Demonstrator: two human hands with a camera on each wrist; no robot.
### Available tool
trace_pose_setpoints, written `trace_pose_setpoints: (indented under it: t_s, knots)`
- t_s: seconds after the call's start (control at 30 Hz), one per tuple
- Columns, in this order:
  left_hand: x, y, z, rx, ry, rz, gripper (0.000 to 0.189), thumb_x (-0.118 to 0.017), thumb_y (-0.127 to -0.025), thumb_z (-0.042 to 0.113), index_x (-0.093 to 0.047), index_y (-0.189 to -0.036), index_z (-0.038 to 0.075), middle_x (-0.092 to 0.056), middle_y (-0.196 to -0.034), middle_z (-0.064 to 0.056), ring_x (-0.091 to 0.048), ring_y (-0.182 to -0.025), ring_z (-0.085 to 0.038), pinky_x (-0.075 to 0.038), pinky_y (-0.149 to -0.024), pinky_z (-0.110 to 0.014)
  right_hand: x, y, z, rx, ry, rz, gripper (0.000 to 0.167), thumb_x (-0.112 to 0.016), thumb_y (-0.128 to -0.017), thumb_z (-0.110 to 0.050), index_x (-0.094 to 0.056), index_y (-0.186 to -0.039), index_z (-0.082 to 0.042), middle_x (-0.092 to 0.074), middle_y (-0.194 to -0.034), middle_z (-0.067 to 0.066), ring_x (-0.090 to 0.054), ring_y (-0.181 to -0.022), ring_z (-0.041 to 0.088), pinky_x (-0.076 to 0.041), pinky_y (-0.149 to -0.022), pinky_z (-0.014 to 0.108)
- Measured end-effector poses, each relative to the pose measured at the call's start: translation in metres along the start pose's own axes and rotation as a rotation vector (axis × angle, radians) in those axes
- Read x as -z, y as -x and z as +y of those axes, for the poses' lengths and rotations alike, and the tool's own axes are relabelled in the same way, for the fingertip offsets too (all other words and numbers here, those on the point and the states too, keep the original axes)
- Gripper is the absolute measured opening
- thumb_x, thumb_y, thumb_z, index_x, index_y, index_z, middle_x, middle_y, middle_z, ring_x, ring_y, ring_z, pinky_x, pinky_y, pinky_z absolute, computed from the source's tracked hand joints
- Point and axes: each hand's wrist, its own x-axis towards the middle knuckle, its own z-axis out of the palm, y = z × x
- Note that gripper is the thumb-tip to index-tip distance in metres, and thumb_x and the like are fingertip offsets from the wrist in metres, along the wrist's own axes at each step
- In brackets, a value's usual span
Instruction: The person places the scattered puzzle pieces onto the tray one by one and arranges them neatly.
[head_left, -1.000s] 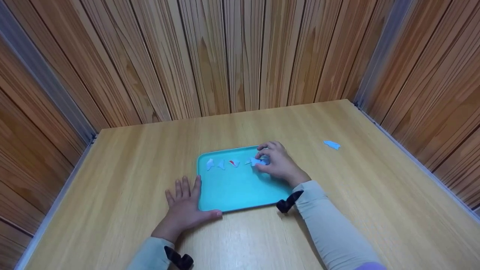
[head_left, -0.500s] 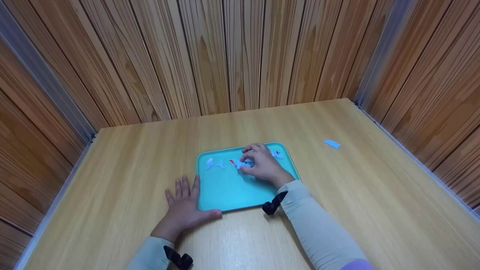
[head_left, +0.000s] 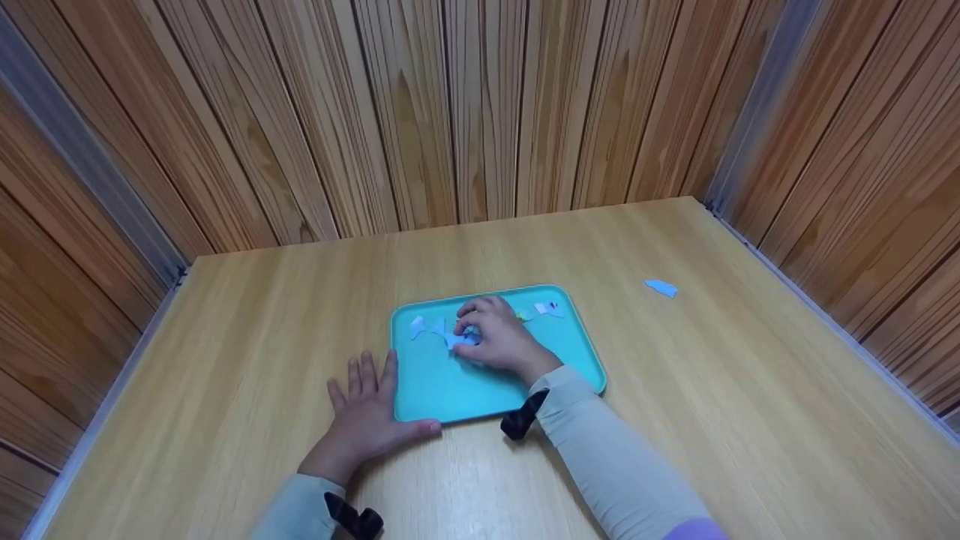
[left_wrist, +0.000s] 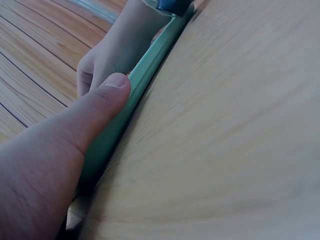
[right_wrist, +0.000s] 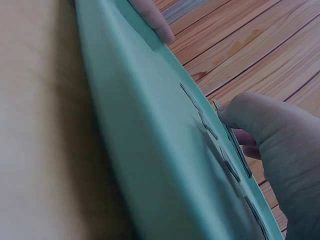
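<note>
My right hand (head_left: pixel 501 336) pinches a flat, irregular light-blue puzzle piece (head_left: pixel 456 341) between thumb and fingers, above the turquoise tray (head_left: pixel 442 386). In the right wrist view the held piece (right_wrist: pixel 240 154) shows edge-on, raised over the row of pieces. Left of it lie a pale piece (head_left: pixel 417 327) and another light-blue piece (head_left: pixel 438 325). On the tray's right side are a piece with a yellow-green patch (head_left: pixel 523 316) and one with a dark spot (head_left: pixel 555 309). My left hand (head_left: pixel 364 420) has its fingers spread along the tray's left edge, its thumb (left_wrist: pixel 112 92) at the front rim.
Another light-blue piece (head_left: pixel 661 287) lies by itself on the wooden table (head_left: pixel 720 360), right of the tray. Wood-panelled walls (head_left: pixel 480 112) enclose the table at the back and both sides. A black wrist mount (head_left: pixel 523 416) overlaps the tray's front edge.
My right hand has moved left across the tray with the pinched piece, uncovering the pieces on the tray's right side. The left hand stays at the tray's corner.
</note>
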Motion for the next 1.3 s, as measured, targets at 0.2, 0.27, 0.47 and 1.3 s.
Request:
trace_pose_setpoints:
  t_s: [0.2,0.27,0.47,1.3]
  knots:
    - [0.0,0.0,0.0,-0.019,-0.006,0.014,0.137,-0.059,-0.068,0.091,-0.003,-0.163,0.01,0.01,-0.164,-0.031,0.018,-0.149,-0.05,0.017,-0.107,-0.075,-0.01,-0.003,-0.009,0.056,0.029,-0.006,0.021,-0.076,-0.089,-0.039,-0.077,-0.098,-0.019,-0.061,-0.127,-0.002,-0.041,-0.133,0.026,-0.028,-0.116,0.05]
    - [0.0,0.0,0.0,-0.019,-0.003,0.014,0.137,-0.059,-0.068,0.091,-0.003,-0.163,0.01,0.01,-0.164,-0.03,0.018,-0.149,-0.05,0.017,-0.107,-0.075,-0.012,-0.004,-0.012,0.062,0.039,-0.016,0.022,-0.076,-0.09,-0.04,-0.077,-0.098,-0.02,-0.061,-0.128,-0.002,-0.042,-0.133,0.025,-0.027,-0.116,0.05]
    - [0.001,0.0,0.0,-0.017,0.001,0.011,0.137,-0.059,-0.068,0.092,-0.002,-0.163,0.011,0.012,-0.164,-0.03,0.02,-0.149,-0.049,0.019,-0.106,-0.074,-0.017,-0.007,-0.018,0.074,0.075,-0.035,0.023,-0.075,-0.09,-0.041,-0.077,-0.1,-0.02,-0.06,-0.129,-0.002,-0.041,-0.134,0.025,-0.025,-0.118,0.049]
    - [0.003,0.002,0.001,-0.024,0.01,-0.005,0.133,-0.059,-0.071,0.089,-0.003,-0.163,0.011,0.012,-0.165,-0.029,0.02,-0.149,-0.049,0.02,-0.106,-0.075,-0.027,-0.01,-0.025,0.147,0.147,-0.035,0.024,-0.074,-0.09,-0.04,-0.078,-0.102,-0.019,-0.061,-0.128,-0.003,-0.042,-0.131,0.022,-0.025,-0.118,0.046]
